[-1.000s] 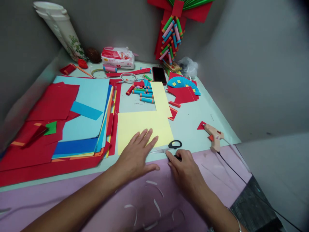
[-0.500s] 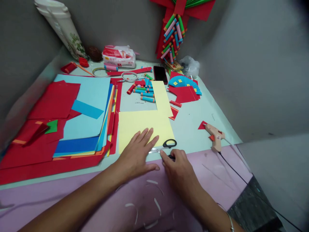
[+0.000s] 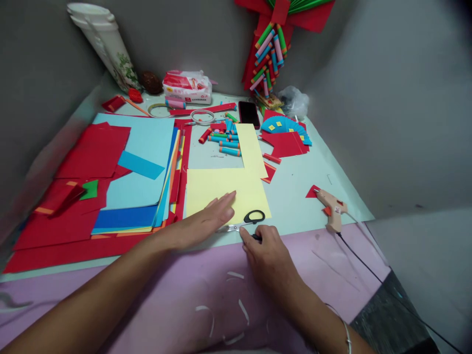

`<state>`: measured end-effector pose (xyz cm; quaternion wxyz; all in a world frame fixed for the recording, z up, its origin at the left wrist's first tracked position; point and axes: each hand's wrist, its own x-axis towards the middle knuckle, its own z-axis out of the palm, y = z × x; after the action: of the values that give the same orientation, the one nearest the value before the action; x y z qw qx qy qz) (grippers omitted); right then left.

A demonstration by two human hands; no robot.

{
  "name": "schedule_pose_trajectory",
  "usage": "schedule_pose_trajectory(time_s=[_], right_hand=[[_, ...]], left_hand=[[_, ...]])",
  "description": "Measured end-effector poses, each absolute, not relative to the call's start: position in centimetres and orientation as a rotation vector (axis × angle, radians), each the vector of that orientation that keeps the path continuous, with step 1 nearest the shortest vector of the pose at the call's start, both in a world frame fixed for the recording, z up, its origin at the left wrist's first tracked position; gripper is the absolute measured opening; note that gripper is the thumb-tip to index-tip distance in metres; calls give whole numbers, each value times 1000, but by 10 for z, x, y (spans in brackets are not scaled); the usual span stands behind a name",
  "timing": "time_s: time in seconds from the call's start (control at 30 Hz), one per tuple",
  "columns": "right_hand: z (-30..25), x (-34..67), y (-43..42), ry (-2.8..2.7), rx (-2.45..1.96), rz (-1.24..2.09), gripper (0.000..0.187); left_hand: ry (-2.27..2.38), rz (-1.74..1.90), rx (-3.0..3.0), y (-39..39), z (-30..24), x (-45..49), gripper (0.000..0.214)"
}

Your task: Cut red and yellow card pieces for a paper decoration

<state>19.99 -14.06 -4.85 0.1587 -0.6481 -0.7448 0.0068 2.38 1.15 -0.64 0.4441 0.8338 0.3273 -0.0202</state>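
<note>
A pale yellow paper sheet (image 3: 224, 184) lies near the table's front edge, and a narrower yellow strip (image 3: 251, 147) overlaps its far side. My left hand (image 3: 208, 219) is over the sheet's near left part, fingers stretched out and the palm turned partly on edge. It holds nothing; whether it touches the paper I cannot tell. My right hand (image 3: 267, 250) grips one black handle of the scissors (image 3: 254, 217), whose blades are spread apart. The other handle loop rests over the sheet's near edge, and the blade tips are partly hidden by my left hand.
Stacked coloured papers (image 3: 129, 189) fill the left side. Small paper rolls (image 3: 228, 140), a phone (image 3: 249, 114) and a blue pleated fan (image 3: 283, 125) lie farther back. A glue gun (image 3: 334, 209) sits at right, its cord trailing off. A tissue pack (image 3: 188, 87) stands behind.
My left hand has lifted from lying flat and spread to fingers together and tilted on edge. My right hand and the scissors have shifted slightly left. The whole view has moved a little.
</note>
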Motion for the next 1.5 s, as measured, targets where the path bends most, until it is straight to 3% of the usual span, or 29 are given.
schedule_pose_trajectory(time_s=[0.43, 0.93, 1.3, 1.5], right_hand=[[-44, 184, -137, -2196, -1866, 26, 47], [-40, 168, -133, -2250, -1846, -26, 55], [-43, 160, -128, -2288, -1757, -12, 57], [-40, 153, -120, -2333, -1673, -60, 49]], left_hand=[[722, 42, 1781, 17, -8, 19, 65], [711, -9, 1881, 22, -8, 20, 60], [717, -22, 2048, 25, -10, 18, 55], [664, -34, 2076, 27, -8, 17, 50]])
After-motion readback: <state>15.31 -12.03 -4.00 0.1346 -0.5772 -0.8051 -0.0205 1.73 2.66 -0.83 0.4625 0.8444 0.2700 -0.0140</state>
